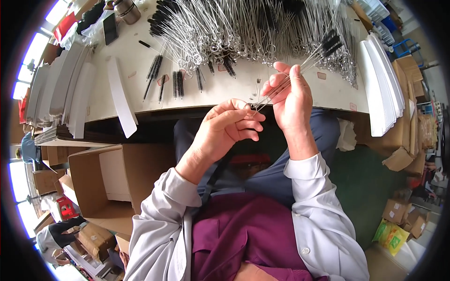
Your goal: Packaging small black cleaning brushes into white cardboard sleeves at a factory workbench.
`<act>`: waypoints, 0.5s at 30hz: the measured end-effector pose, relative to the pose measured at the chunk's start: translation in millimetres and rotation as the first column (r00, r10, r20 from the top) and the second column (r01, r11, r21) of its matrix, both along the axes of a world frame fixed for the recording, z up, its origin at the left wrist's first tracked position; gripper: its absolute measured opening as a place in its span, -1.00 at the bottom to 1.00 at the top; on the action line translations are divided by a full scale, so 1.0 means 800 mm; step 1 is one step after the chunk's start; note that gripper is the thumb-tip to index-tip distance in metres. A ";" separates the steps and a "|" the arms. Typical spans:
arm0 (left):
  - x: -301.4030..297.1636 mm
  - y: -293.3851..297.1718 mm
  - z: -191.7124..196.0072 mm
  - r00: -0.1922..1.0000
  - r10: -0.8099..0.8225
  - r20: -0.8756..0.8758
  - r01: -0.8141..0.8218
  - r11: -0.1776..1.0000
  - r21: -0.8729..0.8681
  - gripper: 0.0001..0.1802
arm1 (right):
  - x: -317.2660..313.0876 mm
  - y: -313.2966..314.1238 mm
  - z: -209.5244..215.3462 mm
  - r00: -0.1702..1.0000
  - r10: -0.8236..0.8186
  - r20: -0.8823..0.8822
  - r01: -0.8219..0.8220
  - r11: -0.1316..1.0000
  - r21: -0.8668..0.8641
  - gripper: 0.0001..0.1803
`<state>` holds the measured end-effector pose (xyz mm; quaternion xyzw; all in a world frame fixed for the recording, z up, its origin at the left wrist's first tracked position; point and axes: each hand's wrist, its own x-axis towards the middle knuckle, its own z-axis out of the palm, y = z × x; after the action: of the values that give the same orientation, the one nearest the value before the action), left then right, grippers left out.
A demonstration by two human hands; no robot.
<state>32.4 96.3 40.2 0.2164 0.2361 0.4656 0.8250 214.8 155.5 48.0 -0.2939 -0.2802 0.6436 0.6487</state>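
Maroon shirt (225, 229) nearest the lens, pale overshirt (159, 210) hanging open over it, cuffs turned back at both wrists. Off-white table (328, 96) spans the top of the view, its near edge bowed by the fisheye. Blue-grey trousers (323, 133) below that edge, knees apart. Big heap of wire brushes (225, 33) across the table's far side: thin metal stems, many loop ends facing the person, black bristles at the back. Open cardboard box (145, 178) on the left, below table level. White card strips stacked at both ends of the table, left stack (54, 89) and right stack (382, 89). Right hand (293, 100) half curled, thumb raised, wire stems held between thumb and fingers. Left hand (225, 124) pinching with thumb and index at the loop ends, other fingers loosely bent. Held bundle of wire brushes (313, 59) slants between both hands, near the table's front edge, bristles pointing up and right; exact count unclear. Loose white strip (121, 96) overhangs the edge on the left. Metal flask (126, 10), far left corner. Dark flat slab (110, 29) just beside it. Few small brushes (178, 84) lie in front of the heap.
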 end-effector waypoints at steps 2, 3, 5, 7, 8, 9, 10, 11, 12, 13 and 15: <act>0.005 0.002 -0.001 1.000 -0.003 0.028 0.003 1.000 -0.008 -0.85 | 0.005 0.000 -0.003 1.000 -0.012 0.026 0.012 1.000 0.004 -0.49; 0.008 0.003 0.001 1.000 0.010 -0.005 -0.010 1.000 -0.014 -0.88 | 0.008 0.001 -0.005 1.000 0.000 0.024 0.000 1.000 0.000 -0.49; 0.010 0.002 0.001 0.999 0.020 -0.038 -0.021 1.000 -0.023 -0.91 | 0.010 0.000 -0.007 1.000 0.011 0.022 -0.011 1.000 -0.007 -0.50; 0.008 0.001 -0.003 0.997 0.024 -0.069 -0.024 1.000 -0.007 -0.91 | 0.009 -0.001 -0.004 0.992 -0.041 0.118 0.046 0.998 -0.046 -0.49; 0.005 0.000 -0.006 0.997 0.023 -0.070 -0.024 1.000 -0.010 -0.91 | 0.009 -0.001 -0.004 0.992 -0.040 0.116 0.046 0.998 -0.049 -0.49; 0.002 0.000 -0.009 0.995 0.021 -0.097 -0.021 1.000 0.004 -0.90 | 0.009 -0.001 -0.005 0.976 -0.072 0.206 0.078 0.997 -0.024 -0.47; 0.000 0.000 -0.011 0.992 0.017 -0.122 -0.015 1.000 0.018 -0.89 | 0.010 -0.001 -0.005 0.950 -0.105 0.294 0.109 0.994 0.004 -0.44; 0.001 0.000 -0.012 0.992 0.016 -0.122 -0.014 1.000 0.016 -0.89 | 0.010 -0.001 -0.006 0.950 -0.106 0.295 0.110 0.994 0.002 -0.44; 0.001 0.000 -0.013 0.990 0.020 -0.140 -0.017 1.000 0.021 -0.90 | 0.011 -0.001 -0.007 0.939 -0.121 0.321 0.118 0.993 0.029 -0.44; 0.002 0.000 -0.014 0.987 0.024 -0.157 -0.020 0.999 0.026 -0.90 | 0.012 -0.002 -0.009 0.928 -0.135 0.346 0.123 0.991 0.055 -0.43; 0.006 -0.003 -0.009 0.980 0.031 -0.195 -0.028 0.999 0.018 -0.90 | 0.010 -0.005 -0.006 0.911 -0.151 0.384 0.134 0.988 0.072 -0.43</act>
<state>37.1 93.6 33.0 0.2639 0.3156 0.4562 0.7891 222.8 151.2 43.5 -0.4210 -0.3952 0.5172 0.6318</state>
